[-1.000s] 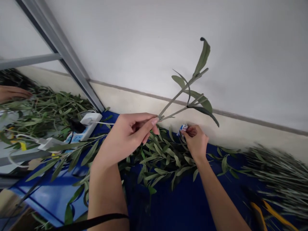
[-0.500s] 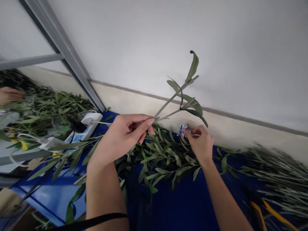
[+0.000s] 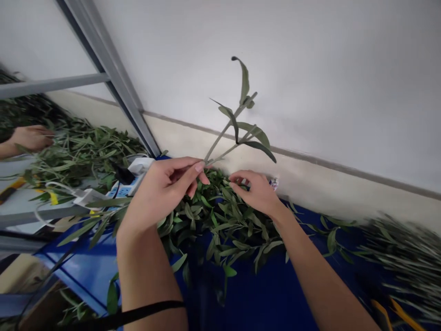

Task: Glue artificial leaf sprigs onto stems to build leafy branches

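Note:
My left hand pinches the base of a forked green-leaved stem between thumb and fingers, and the stem rises in front of the pale wall. Just to the right, my right hand hovers over the leaf pile with its thumb and fingertips apart and nothing visible between them. Leafy sprigs lie heaped under both hands on the blue surface. A small crumpled wrapper shows behind my right hand, near the wall.
Bare stems and a yellow-handled tool lie at the right. A power strip with plugs and cables is at the left by a metal frame. Beyond it, another person's hand touches more foliage.
My right hand has moved left toward my left hand, and its fingers have opened. The held stem appears farther left. The camera view has shifted slightly.

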Action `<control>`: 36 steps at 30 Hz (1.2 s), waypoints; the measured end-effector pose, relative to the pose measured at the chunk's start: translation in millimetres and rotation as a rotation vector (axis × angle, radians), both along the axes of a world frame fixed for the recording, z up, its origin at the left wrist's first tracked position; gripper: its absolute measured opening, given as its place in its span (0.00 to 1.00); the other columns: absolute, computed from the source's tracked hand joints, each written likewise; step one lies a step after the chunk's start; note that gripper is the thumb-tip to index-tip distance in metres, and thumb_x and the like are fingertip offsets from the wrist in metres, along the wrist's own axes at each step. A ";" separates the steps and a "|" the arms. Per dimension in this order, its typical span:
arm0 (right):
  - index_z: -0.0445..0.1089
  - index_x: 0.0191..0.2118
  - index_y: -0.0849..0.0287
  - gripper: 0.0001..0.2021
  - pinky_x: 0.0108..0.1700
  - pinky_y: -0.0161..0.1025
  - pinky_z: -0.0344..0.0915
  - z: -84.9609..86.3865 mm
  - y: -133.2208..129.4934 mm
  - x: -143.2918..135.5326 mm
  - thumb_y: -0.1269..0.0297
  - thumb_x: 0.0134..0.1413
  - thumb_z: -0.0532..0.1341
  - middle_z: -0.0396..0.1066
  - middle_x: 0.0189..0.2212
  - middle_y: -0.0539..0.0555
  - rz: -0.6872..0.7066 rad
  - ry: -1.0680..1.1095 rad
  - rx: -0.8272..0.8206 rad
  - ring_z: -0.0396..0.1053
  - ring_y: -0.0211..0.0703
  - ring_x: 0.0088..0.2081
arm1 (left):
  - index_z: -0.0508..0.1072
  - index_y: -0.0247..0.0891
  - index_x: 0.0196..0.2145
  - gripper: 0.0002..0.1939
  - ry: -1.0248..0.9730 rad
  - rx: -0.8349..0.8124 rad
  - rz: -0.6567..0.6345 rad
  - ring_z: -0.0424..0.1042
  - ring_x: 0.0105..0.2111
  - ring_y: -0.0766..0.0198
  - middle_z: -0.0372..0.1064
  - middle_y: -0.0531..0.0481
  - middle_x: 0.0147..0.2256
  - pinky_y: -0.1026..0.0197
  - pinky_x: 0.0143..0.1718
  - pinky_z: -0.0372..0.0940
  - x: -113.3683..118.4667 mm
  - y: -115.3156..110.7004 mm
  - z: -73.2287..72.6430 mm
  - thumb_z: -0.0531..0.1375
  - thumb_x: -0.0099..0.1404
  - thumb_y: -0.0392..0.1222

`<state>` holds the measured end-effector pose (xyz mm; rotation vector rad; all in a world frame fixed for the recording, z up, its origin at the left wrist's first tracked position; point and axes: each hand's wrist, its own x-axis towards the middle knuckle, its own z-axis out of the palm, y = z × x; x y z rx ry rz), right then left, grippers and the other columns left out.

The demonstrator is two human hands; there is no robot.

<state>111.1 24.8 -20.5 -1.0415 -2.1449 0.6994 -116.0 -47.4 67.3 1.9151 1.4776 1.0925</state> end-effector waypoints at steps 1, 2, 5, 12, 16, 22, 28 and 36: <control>0.79 0.47 0.53 0.11 0.44 0.43 0.70 -1.9 4.9 -4.9 0.59 0.65 0.61 0.81 0.43 0.55 0.024 -0.010 -0.014 0.76 0.48 0.44 | 0.78 0.38 0.32 0.16 0.006 -0.007 0.013 0.62 0.20 0.70 0.64 0.54 0.19 0.68 0.21 0.56 -3.4 -0.5 -0.8 0.58 0.75 0.45; 0.79 0.49 0.52 0.12 0.45 0.44 0.71 -4.0 8.9 -8.8 0.58 0.64 0.62 0.81 0.45 0.55 0.057 -0.023 -0.019 0.76 0.49 0.46 | 0.78 0.37 0.32 0.16 0.011 -0.014 0.020 0.62 0.20 0.70 0.65 0.54 0.19 0.68 0.21 0.55 -6.0 -0.9 -1.7 0.58 0.75 0.45; 0.81 0.48 0.50 0.11 0.49 0.47 0.71 -7.9 14.7 -14.0 0.59 0.63 0.64 0.82 0.47 0.53 0.159 -0.101 -0.026 0.77 0.51 0.48 | 0.78 0.37 0.31 0.16 0.031 -0.043 0.015 0.62 0.20 0.70 0.65 0.54 0.19 0.67 0.21 0.56 -10.2 -0.7 -4.6 0.58 0.75 0.45; 0.78 0.54 0.54 0.15 0.55 0.53 0.68 4.7 -1.7 -18.9 0.62 0.63 0.66 0.79 0.51 0.57 0.107 -0.104 0.046 0.70 0.57 0.56 | 0.78 0.38 0.32 0.18 0.054 -0.077 -0.011 0.63 0.20 0.68 0.66 0.54 0.19 0.66 0.23 0.58 -15.0 -1.6 -6.2 0.58 0.75 0.50; 0.81 0.46 0.57 0.08 0.57 0.48 0.63 6.2 -16.1 -43.0 0.67 0.62 0.67 0.80 0.41 0.56 0.331 -0.148 0.132 0.68 0.53 0.53 | 0.79 0.39 0.33 0.18 0.085 -0.062 0.022 0.61 0.19 0.68 0.64 0.54 0.18 0.65 0.21 0.55 -18.2 -3.8 -3.6 0.58 0.74 0.52; 0.83 0.48 0.54 0.18 0.47 0.46 0.56 -22.4 -22.5 -77.7 0.51 0.55 0.74 0.75 0.38 0.56 0.460 -0.368 0.215 0.62 0.54 0.47 | 0.78 0.40 0.32 0.19 0.125 -0.056 0.024 0.60 0.18 0.70 0.64 0.56 0.17 0.66 0.20 0.55 -19.2 -6.4 -0.8 0.58 0.74 0.53; 0.84 0.37 0.56 0.03 0.50 0.48 0.53 -40.8 -23.6 -86.6 0.64 0.60 0.71 0.80 0.36 0.53 0.461 -0.294 0.242 0.63 0.52 0.49 | 0.79 0.40 0.32 0.18 0.125 -0.044 -0.012 0.60 0.18 0.70 0.65 0.56 0.18 0.67 0.20 0.55 -13.5 -4.9 -1.2 0.58 0.74 0.52; 0.83 0.41 0.52 0.04 0.57 0.48 0.66 -19.9 -20.2 -47.6 0.65 0.63 0.69 0.83 0.40 0.53 0.210 0.206 0.156 0.74 0.48 0.49 | 0.78 0.38 0.32 0.17 0.100 -0.008 -0.084 0.59 0.17 0.70 0.64 0.56 0.17 0.67 0.20 0.54 3.9 -4.0 6.0 0.58 0.75 0.48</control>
